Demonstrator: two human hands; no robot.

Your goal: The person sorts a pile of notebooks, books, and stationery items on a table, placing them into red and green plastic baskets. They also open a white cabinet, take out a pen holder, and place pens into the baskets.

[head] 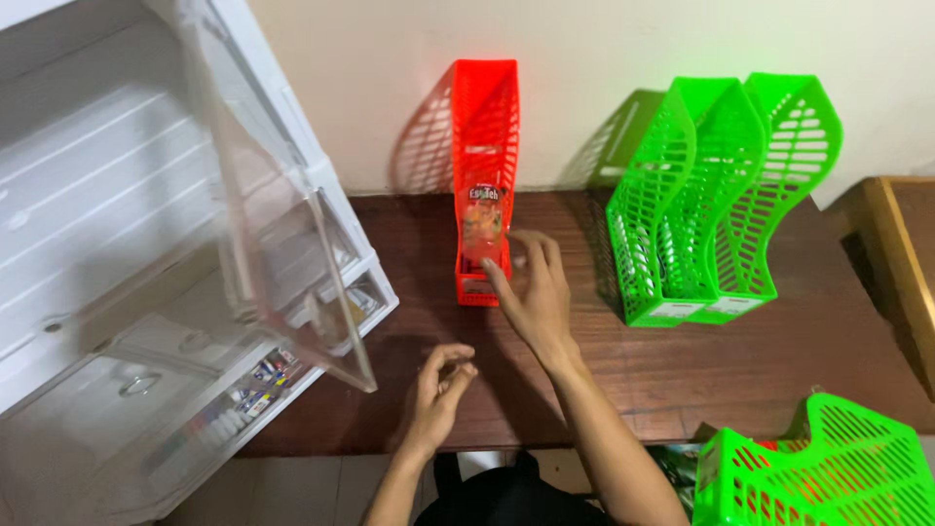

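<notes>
A red plastic mesh file holder [486, 127] stands on the dark wooden table [623, 370] against the wall. A small pouch-like packet [481, 222] stands in its front end. My right hand [531, 297] reaches to the holder's front, fingers spread, fingertips touching the holder's low front edge just below the packet. It holds nothing. My left hand [440, 385] hovers above the table near the front edge, fingers loosely curled, with nothing in it.
Two bright green mesh file holders [721, 195] stand to the right of the red one. Another green holder [818, 468] sits at the lower right. A white drawer unit [117, 244] with a clear plastic drawer [292, 263] pulled out and tilted fills the left side.
</notes>
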